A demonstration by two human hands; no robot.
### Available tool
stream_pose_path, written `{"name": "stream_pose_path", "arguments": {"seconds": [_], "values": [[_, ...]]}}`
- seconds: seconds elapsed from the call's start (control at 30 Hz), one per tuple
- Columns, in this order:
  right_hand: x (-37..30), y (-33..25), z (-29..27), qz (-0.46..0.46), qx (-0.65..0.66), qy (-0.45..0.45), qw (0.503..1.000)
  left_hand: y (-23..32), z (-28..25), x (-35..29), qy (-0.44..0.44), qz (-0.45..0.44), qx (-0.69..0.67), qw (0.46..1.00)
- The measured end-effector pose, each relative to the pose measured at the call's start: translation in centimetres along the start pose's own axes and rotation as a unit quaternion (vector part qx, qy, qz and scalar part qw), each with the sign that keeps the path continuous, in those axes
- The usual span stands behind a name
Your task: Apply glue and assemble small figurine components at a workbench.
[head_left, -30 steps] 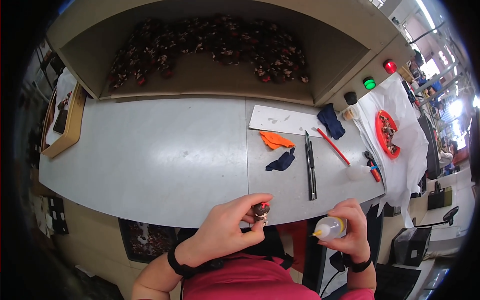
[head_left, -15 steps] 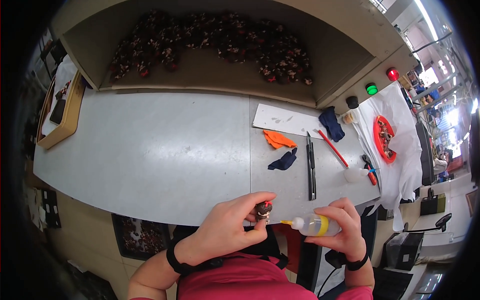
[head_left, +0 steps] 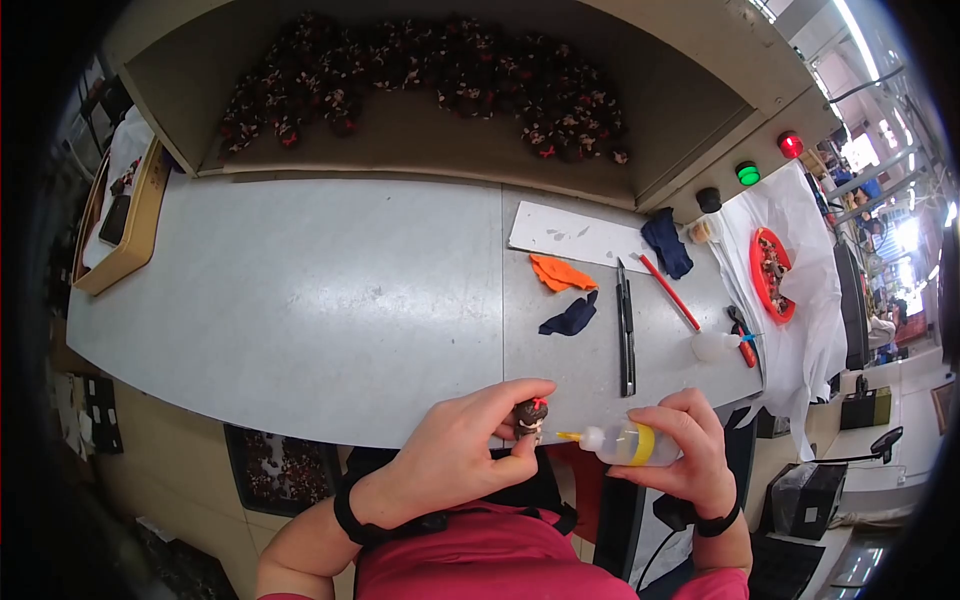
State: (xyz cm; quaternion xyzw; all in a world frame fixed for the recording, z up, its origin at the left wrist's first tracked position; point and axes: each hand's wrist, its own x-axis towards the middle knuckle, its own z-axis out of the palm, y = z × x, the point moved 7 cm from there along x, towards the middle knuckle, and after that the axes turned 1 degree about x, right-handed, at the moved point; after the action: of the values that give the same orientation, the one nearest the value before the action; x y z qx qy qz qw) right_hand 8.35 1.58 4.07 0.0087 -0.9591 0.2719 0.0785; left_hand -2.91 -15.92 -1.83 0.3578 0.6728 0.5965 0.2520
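Observation:
Between the thumb and fingers of my left hand [head_left: 462,440] is a small figurine [head_left: 531,413], dark brown on top with a red bow-like mark and a pale lower part. Its finer details are too small to make out. My right hand [head_left: 692,455] grips a clear squeeze bottle [head_left: 632,443] with a yellow band, tilted sideways. The bottle's yellow nozzle tip points left at the figurine, with a small gap between them. Both hands hover at the table's front edge.
Many similar dark figurines [head_left: 470,75] fill the back of a bay behind the grey table [head_left: 330,290]. Right of centre lie orange cloth [head_left: 560,273], navy cloth [head_left: 570,315], a black utility knife [head_left: 626,335], a red pencil [head_left: 670,293] and a white bottle [head_left: 715,346]. A red tray [head_left: 772,277] stands farther right.
The view has shifted very slightly. Both hands keep their hold on the figurine and bottle, and the bottle's nozzle is marginally nearer the figurine.

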Motion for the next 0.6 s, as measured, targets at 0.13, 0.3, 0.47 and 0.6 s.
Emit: {"name": "stream_pose_path", "arguments": {"seconds": [0.13, 0.3, 0.47, 0.6], "values": [[0.12, -0.08, 0.03, -0.004, -0.006, -0.003, 1.0, -0.09, 0.01, 0.01, -0.003, -0.003, -0.001, 1.0], [0.27, -0.23, -0.1, -0.003, -0.01, -0.005, 1.0, -0.1, 0.06, 0.05, -0.004, -0.001, -0.001, 1.0], [0.38, -0.27, -0.06, -0.005, -0.013, -0.008, 1.0, -0.19, 0.04, 0.02, -0.002, -0.001, -0.004, 1.0], [0.42, -0.35, -0.07, -0.007, -0.018, -0.01, 1.0, -0.18, 0.05, 0.04, -0.004, -0.003, -0.006, 1.0]]}}
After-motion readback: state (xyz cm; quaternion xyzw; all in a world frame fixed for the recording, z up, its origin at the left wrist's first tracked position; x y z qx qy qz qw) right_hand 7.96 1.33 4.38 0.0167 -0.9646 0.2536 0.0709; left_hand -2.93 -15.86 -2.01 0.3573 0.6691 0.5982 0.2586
